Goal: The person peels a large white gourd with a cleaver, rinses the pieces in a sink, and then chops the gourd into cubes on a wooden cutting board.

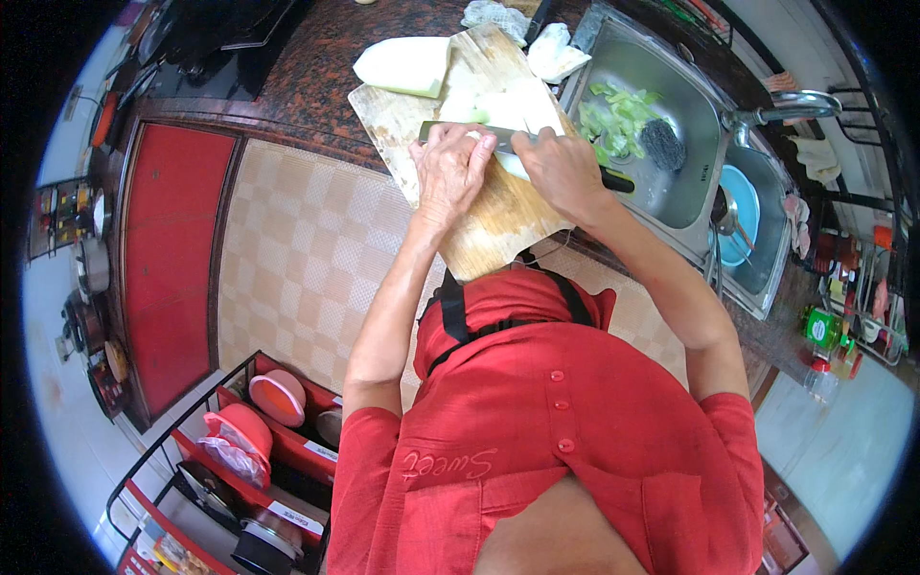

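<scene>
My right hand [564, 172] grips a kitchen knife [507, 140]; its black handle end sticks out to the right. The blade lies crosswise over a wooden cutting board [496, 233]. Close against the blade, my left hand [449, 169] bends its fingers over a pale peeled gourd piece [512, 167], which is mostly covered by the hands. Pale cut pieces [503, 108] lie just beyond the blade. A larger peeled gourd section [404, 65] rests at the board's far left edge.
Right of the board, a steel sink [701, 198] holds green peelings [618, 118] and a dark scouring pad [663, 144]. A blue basin [737, 212] sits in the second bowl, near the faucet [798, 108]. White crumpled cloth [555, 54] lies beyond the board. A rack [237, 388] stands behind left.
</scene>
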### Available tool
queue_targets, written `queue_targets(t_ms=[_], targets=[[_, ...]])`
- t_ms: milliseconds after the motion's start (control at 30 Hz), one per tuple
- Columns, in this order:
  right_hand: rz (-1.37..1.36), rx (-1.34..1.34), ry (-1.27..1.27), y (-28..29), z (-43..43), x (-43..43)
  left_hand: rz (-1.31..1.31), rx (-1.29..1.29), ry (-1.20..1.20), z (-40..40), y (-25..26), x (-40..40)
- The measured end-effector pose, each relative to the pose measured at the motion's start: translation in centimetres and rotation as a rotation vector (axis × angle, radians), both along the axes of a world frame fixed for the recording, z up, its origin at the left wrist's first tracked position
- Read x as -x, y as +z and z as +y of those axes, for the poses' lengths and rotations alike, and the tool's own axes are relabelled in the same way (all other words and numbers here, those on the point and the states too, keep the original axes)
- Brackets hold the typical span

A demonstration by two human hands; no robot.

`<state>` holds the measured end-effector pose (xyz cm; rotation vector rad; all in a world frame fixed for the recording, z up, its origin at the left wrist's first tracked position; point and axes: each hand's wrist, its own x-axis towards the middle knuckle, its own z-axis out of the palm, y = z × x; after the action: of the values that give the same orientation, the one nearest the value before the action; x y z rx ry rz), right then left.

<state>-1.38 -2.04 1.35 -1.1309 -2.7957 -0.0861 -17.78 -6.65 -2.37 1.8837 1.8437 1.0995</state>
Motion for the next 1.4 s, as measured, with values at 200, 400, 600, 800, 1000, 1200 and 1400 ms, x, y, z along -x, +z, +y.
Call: queue_targets(t_ms=[200, 400, 600, 800, 1000, 1200, 1400], targets=[[0.011, -0.111, 0.014, 0.3, -0.1, -1.4, 0.208, 0.22, 0.14, 1.2, -0.1, 1.3], [0.017, -0.078, -0.012, 0.1, 0.1, -3.5, -0.012, -0.119, -0.239, 0.7, 1.9, -3.1], [-0.008, 0.107, -0.208, 1.1, -2.7, -8.4, -0.338, 0.288, 0.229, -0.5, -0.4, -3.5], [0.025, 0.241, -0.45, 1.8, -5.8, -14.7, -0.325, 0.424, 0.343, 0.3, -3.5, -7.3], [0.254, 0.308, -0.506, -0.3, -7.1, -16.3, -0.493, 0.406, 0.452, 2.2, -5.4, -9.5], [0.297, 0.469, -0.531, -0.4, -7.2, -15.2, -0.588, 0.449, 0.473, 1.0, -6.3, -6.6], [0.371, 0.516, -0.47, -0.4, -5.7, -13.3, -1.368, 0.72, 0.25, -4.3, -1.8, -3.8]])
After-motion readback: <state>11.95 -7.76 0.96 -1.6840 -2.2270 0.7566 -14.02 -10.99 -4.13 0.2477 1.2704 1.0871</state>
